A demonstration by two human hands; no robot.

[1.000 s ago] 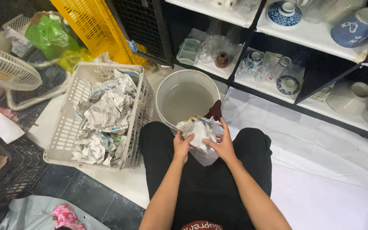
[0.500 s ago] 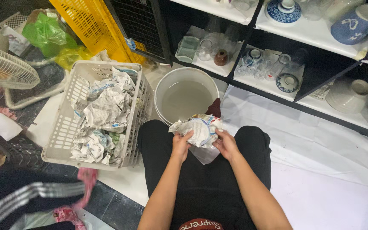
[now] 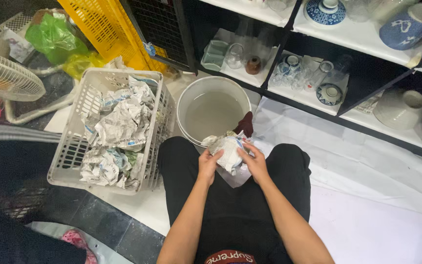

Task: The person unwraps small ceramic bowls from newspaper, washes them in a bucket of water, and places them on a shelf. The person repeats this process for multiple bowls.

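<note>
Both my hands hold a bundle wrapped in crumpled newspaper (image 3: 227, 149) over my lap, just in front of a grey bucket of murky water (image 3: 213, 113). My left hand (image 3: 209, 165) grips the bundle's left side and my right hand (image 3: 253, 160) covers its right side. What the paper wraps is hidden. A dark red cloth (image 3: 245, 124) hangs over the bucket's near rim, right behind the bundle.
A white plastic basket (image 3: 66, 155) full of crumpled newspaper stands at my left. Dark shelves (image 3: 362, 78) ahead carry glasses, bowls and blue-and-white ceramics. A yellow crate (image 3: 104, 30), a white fan (image 3: 6, 78) and green bags are at the far left. Another person's dark sleeve (image 3: 10, 161) crosses the left edge.
The bundle has been lowered and turned a little between my hands. The other person's dark sleeve has moved further into the left side of the view.
</note>
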